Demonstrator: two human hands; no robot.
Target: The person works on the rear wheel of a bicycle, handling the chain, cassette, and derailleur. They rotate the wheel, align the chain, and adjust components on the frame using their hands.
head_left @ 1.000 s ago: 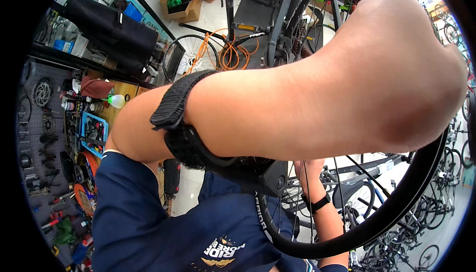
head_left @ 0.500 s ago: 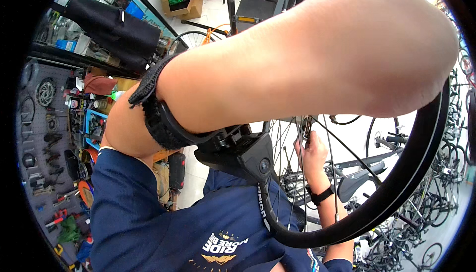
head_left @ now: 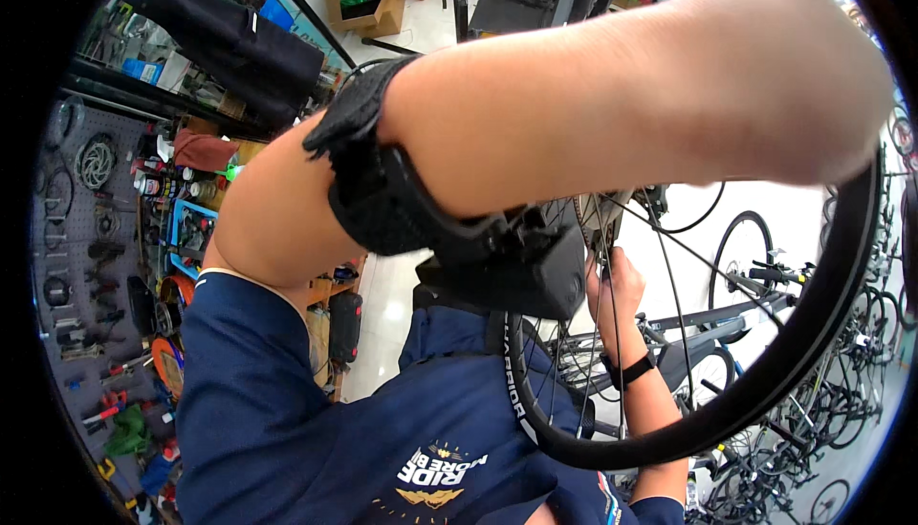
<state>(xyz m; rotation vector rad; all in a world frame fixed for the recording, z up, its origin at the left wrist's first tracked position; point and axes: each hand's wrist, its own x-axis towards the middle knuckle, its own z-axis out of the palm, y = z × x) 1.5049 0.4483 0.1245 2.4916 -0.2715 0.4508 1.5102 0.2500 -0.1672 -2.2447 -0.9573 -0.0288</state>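
Note:
A bicycle wheel with a black tyre (head_left: 660, 446) and thin spokes stands upright in front of my chest. My left forearm reaches across the top of the view, with a black strapped-on device (head_left: 507, 262) around it. My left hand (head_left: 798, 76) is blurred and close, at the upper right by the tyre; its fingers are hidden. Beyond the spokes, my right hand (head_left: 619, 288) is closed with its fingertips pinched at the wheel's hub area. Spokes partly cover what it holds there. A black band (head_left: 631, 369) circles my right wrist.
Many bicycles (head_left: 784, 439) crowd the right side. A grey pegboard (head_left: 91, 267) with tools and parts hangs at the left. A cardboard box (head_left: 378, 13) sits on the floor at the top, near a dark apron (head_left: 229, 47). A grey bicycle frame (head_left: 703, 315) is behind the wheel.
My left forearm and its strapped device have shifted right in view, and the left hand slightly up. My right hand has shifted slightly right, still at the hub area.

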